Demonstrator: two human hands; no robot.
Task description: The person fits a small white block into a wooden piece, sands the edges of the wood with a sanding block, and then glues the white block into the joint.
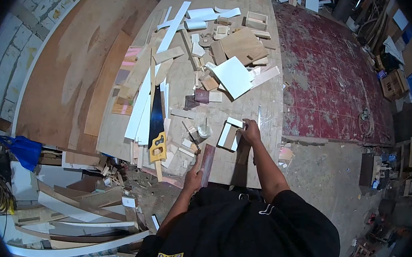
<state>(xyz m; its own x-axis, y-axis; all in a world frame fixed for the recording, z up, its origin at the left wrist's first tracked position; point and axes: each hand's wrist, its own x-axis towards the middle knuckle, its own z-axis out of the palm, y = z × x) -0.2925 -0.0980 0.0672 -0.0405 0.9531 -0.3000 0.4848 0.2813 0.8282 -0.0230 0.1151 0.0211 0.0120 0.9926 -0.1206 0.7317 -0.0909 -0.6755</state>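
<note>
My left hand [192,180] is closed round a reddish-brown flat strip [208,164], held tilted at the near edge of the workbench. My right hand [251,131] grips the right corner of a small box-like wooden piece [228,135] with white strips and dark edges, which rests on the bench top. Its fingertips are partly hidden. Just beyond that hand lies a thin, pale pointed strip [259,116]. A small whitish cup [204,129] with a stick in it stands left of the box piece, among small wood offcuts [187,147].
A handsaw [156,128] with a yellow handle lies at the bench's left side. White strips [174,27], a white square panel [232,77] and wooden pieces [243,46] cover the far part. Curved boards [76,208] stand on the floor at left; cartons [394,84] are at right.
</note>
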